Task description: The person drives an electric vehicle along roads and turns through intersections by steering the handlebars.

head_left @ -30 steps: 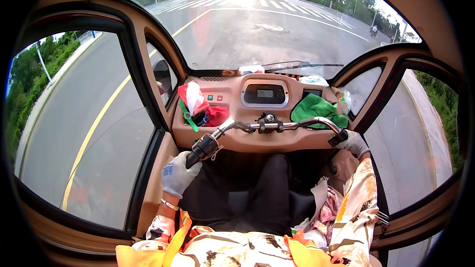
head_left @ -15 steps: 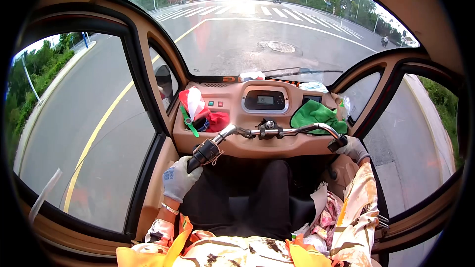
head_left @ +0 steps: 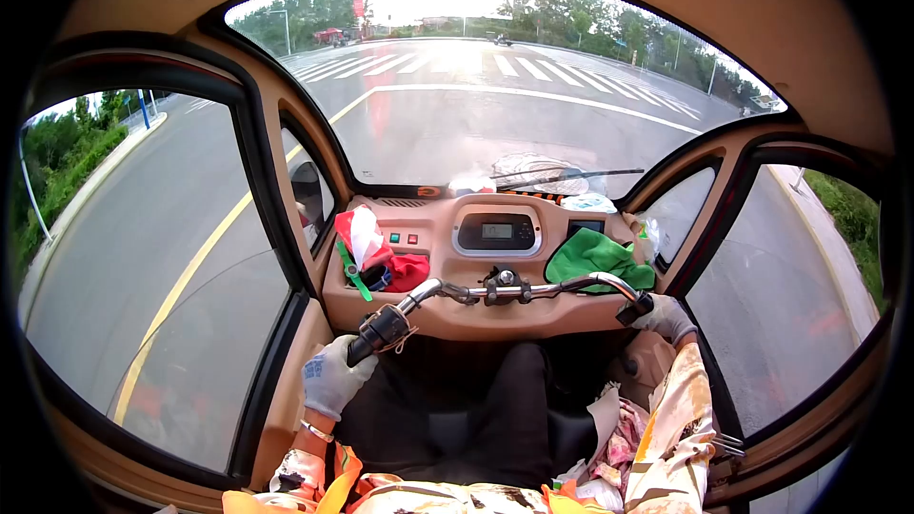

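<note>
My left hand (head_left: 335, 377), in a pale work glove, is wrapped round the left grip of a chrome handlebar (head_left: 462, 291). At the other end, my right hand (head_left: 665, 319), gloved too, is closed round the right grip; part of its fingers is hidden. The bar crosses in front of a tan dashboard (head_left: 433, 317) with a small display panel (head_left: 497, 232). A red and white cloth (head_left: 365, 236) with a green strap lies in the left tray. In the right tray sits a green cloth (head_left: 592, 261).
Around me is an enclosed cab with a curved windshield (head_left: 447, 133) and side windows. Outside, a zebra crossing (head_left: 571, 79) and a white line span the road ahead. A vehicle (head_left: 500, 39) is far off. A yellow line (head_left: 181, 287) runs along the left. Patterned fabric (head_left: 624, 438) lies by my right leg.
The manhole cover and crossing have come nearer as the cab moves forward. My view has tilted up, so the dashboard sits lower. Both hands keep hold of the grips.
</note>
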A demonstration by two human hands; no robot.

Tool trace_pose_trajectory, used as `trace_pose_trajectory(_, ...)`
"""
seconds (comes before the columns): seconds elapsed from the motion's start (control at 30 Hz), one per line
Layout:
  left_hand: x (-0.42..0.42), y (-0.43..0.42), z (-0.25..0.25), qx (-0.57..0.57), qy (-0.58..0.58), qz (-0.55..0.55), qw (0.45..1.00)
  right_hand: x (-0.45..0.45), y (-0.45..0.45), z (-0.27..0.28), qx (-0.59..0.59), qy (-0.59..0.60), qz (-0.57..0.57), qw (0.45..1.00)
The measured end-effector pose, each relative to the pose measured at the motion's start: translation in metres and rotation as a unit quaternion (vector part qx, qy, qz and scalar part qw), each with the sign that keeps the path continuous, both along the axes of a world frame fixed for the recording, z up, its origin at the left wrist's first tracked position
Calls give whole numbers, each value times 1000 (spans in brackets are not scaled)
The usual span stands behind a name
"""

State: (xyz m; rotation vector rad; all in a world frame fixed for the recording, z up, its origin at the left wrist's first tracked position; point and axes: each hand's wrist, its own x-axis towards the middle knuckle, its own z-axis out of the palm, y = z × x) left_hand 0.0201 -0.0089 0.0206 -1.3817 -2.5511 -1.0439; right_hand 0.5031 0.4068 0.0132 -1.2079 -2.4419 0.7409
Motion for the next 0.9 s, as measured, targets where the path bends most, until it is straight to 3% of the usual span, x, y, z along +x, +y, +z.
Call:
trace_pose_trajectory(0.23, 1, -2, 7, -19, -25, -10, 999, -10, -15, 18, -102, 33, -25, 994)
trace_pose_trajectory(0.3, -1, -2, 4, -25, -33, 5, 999, -12, -13, 6, -11, 0, -53, 999)
trace_pose_trajectory(0.4, 3, -6, 9, -31, -40, 13, 999, -8, -20, 4, -30, 52, -25, 998)
trace_pose_trajectory(0.43, 0, -3, 11, -51, -50, 3, 997, -10, -17, 6, 3, -20, -51, 998)
trace_pose_trajectory(0.5, -6, 2, 4, -36, -30, -2, 999, -5, -10, -7, 84, -14, -44, 995)
trace_pose_trajectory(0.57, -7, 2, 8, -64, -50, -3, 997, -12, -28, 3, 20, -29, -113, 993)
trace_pose_trajectory(0.63, -3, -1, 12, -77, -64, -5, 995, -2, -10, -20, 33, 10, -98, 995)
trace_pose_trajectory(0.7, 0, -5, 17, -85, -91, -18, 992, -17, -24, 5, 12, -46, -150, 988)
trace_pose_trajectory(0.77, -8, -4, 2, -58, -96, -36, 993, -16, -17, -6, 26, -9, -160, 987)
trace_pose_trajectory(0.83, -8, -3, 1, -66, -98, -26, 993, -1, -1, -34, 133, 31, -132, 982)
trace_pose_trajectory(0.9, -7, -5, 12, -81, -129, -15, 988, -18, -24, -2, 38, -13, -150, 988)
